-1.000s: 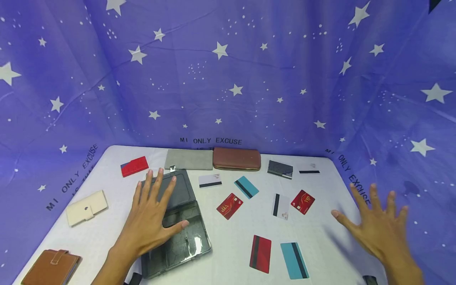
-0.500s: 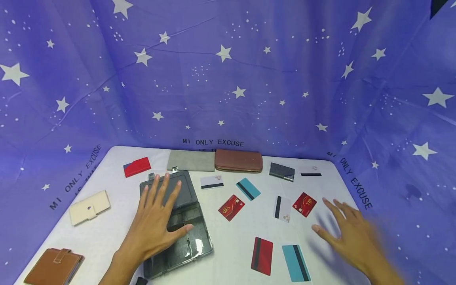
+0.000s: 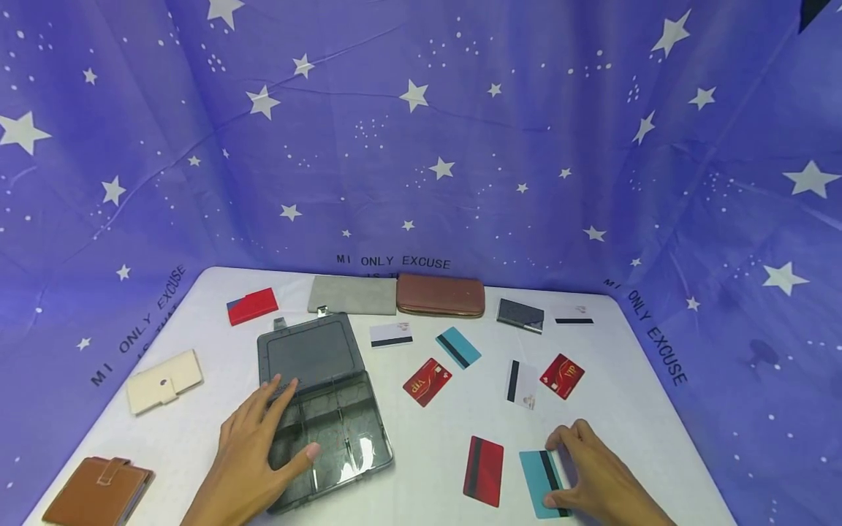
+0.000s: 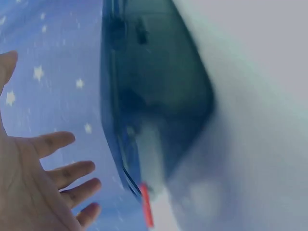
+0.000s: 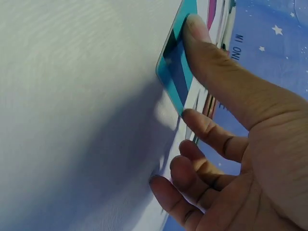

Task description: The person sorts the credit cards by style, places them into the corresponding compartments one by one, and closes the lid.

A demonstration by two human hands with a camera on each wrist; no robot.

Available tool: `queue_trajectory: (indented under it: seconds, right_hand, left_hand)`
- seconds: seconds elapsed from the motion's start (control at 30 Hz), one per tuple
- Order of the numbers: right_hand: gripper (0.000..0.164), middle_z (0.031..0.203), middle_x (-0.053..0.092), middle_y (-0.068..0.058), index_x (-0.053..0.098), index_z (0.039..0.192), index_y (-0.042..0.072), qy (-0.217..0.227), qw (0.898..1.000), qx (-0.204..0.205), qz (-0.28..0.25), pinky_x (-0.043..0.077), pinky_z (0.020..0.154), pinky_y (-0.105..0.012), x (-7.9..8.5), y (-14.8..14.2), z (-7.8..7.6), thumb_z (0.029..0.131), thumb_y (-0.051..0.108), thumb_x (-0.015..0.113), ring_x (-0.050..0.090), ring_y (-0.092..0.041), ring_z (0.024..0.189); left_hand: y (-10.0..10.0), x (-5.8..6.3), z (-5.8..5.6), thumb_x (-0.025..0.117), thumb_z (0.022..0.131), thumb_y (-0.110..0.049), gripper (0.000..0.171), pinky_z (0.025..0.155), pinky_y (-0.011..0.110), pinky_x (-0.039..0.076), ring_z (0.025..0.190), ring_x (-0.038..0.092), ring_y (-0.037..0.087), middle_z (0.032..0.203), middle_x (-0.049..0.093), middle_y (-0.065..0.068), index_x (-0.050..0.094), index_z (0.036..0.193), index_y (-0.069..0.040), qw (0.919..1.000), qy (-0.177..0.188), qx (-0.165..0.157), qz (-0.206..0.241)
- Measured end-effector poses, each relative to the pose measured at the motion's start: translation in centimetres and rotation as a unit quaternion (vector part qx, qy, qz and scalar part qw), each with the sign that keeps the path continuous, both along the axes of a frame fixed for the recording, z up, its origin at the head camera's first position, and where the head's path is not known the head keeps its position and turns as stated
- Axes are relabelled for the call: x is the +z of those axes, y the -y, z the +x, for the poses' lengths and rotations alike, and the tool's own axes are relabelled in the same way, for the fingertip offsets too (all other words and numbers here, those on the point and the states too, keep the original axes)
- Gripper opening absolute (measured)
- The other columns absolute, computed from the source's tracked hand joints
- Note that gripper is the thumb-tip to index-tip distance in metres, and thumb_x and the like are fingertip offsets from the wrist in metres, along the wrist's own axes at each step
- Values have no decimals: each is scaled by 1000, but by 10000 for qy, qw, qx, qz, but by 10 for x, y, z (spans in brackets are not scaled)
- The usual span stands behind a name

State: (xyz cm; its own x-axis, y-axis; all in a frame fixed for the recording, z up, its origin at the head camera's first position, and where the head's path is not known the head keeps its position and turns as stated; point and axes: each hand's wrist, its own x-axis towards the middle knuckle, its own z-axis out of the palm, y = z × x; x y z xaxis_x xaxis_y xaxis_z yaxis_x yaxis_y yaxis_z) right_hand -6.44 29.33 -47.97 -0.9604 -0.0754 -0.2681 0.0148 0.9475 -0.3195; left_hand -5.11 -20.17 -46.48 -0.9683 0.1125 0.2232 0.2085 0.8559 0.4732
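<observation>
My right hand (image 3: 595,475) is bent over a blue card (image 3: 539,478) with a black stripe that lies on the white table. In the right wrist view its thumb presses on the blue card (image 5: 175,62) and the index fingertip is at the card's corner; the other fingers curl loosely. My left hand (image 3: 253,446), fingers spread, is at the left side of an open dark see-through plastic box (image 3: 342,431), hiding part of its edge. In the left wrist view that box (image 4: 159,67) is blurred, beside the left hand (image 4: 43,178).
A red striped card (image 3: 483,471) lies left of the blue one. Farther back are several more cards, a dark card case (image 3: 520,315), a brown zip wallet (image 3: 440,296) and a grey wallet (image 3: 352,295). At left lie a red case (image 3: 253,307), cream wallet (image 3: 164,382) and brown wallet (image 3: 99,491).
My right hand has come in from the right and down onto the blue card, its fingers bending. The left hand has drawn back and lower, uncovering the box's lid.
</observation>
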Motion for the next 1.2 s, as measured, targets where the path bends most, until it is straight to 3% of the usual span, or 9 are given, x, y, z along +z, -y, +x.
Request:
queue_trajectory:
  seconds: [0.07,0.2,0.33,0.5,0.57,0.63,0.83,0.93,1.2]
  right_hand:
    - [76,93,40,1,57,104,22,-54,9999,60,-111,46,73,-29,-1,0,0,46,57,92,50,-13,88]
    - [63,85,44,1,50,99,18,-230,9940,209,-1048,41,63,-23,3,-1,-3,59,39,93,49,-8,78]
    - [44,75,49,3,51,100,15,-905,9697,448,-2224,42,56,-22,10,0,-8,74,15,87,50,-4,64]
    - [34,78,54,2,58,106,18,-1431,9446,320,-2937,45,55,-23,19,17,-19,81,12,81,53,-6,62]
    - [32,81,56,-2,61,109,18,-1412,9371,257,-3181,47,55,-24,23,29,-25,83,13,80,55,-8,62]
    - [32,83,58,-4,64,111,18,-1317,9296,203,-3435,49,56,-24,27,42,-30,83,14,79,56,-11,61]
    - [28,86,64,-9,67,113,19,-603,9097,360,-4092,57,63,-33,36,87,-41,87,15,76,63,-23,64]
    - [26,87,66,-9,68,114,19,-275,9004,574,-4304,59,65,-35,39,113,-44,89,15,75,65,-25,66]
    - [23,84,70,-6,70,111,17,-134,8818,1041,-4598,59,60,-34,32,182,-58,88,15,76,68,-22,63]
  left_hand:
    - [7,-4,7,73,83,-55,92,97,67,23,140,30,45,160,30,15,23,158,-38,9996,105,170,175]
    - [19,-13,19,78,81,-52,95,92,68,30,134,34,45,156,33,16,23,157,-38,9977,314,412,433]
    - [27,-22,27,80,81,-47,91,88,70,40,130,41,41,149,41,15,31,156,-31,9960,375,443,675]
    - [31,-27,33,81,82,-40,81,83,42,55,115,54,23,133,56,5,43,151,-21,9951,311,509,784]
    - [32,-27,34,82,82,-40,79,74,30,55,107,57,16,128,59,2,45,150,-20,9946,342,570,798]
    - [33,-27,35,83,81,-37,79,70,26,54,103,58,14,125,60,2,47,149,-19,9938,393,578,864]
    - [34,-28,36,83,81,-33,81,66,24,53,98,58,12,124,59,4,45,150,-15,9923,680,547,884]
    - [35,-30,36,83,81,-32,79,64,24,52,96,58,9,124,58,4,47,149,-12,9931,616,468,882]
    - [36,-25,35,80,84,-32,75,64,23,51,95,56,12,125,57,6,48,148,-9,9935,740,347,794]
